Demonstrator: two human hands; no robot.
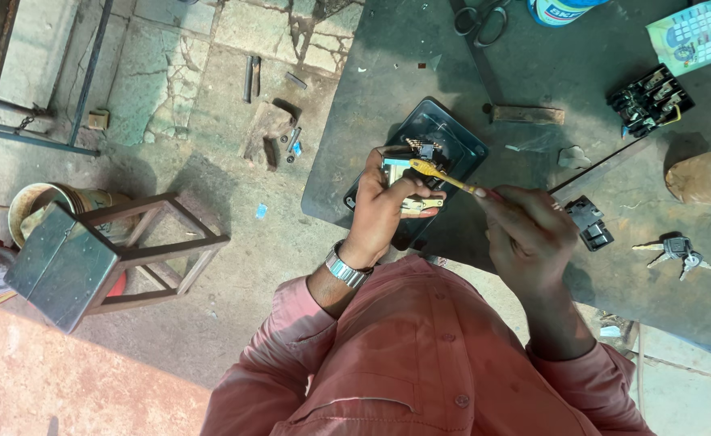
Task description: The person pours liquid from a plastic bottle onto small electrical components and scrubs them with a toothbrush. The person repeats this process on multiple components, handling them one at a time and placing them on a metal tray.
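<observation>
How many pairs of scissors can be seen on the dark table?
1. The scissors lie at the far edge of the dark table, left of the blue-and-white container; more may lie out of view.

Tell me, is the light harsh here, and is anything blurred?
Head view: hard sunlight throws sharp dark shadows from the metal-topped wooden stool onto the cracked concrete floor; the dark worktable lies mostly in duller shade; the left hand and yellow-handled brush look sharp, edges slightly softer.
</observation>
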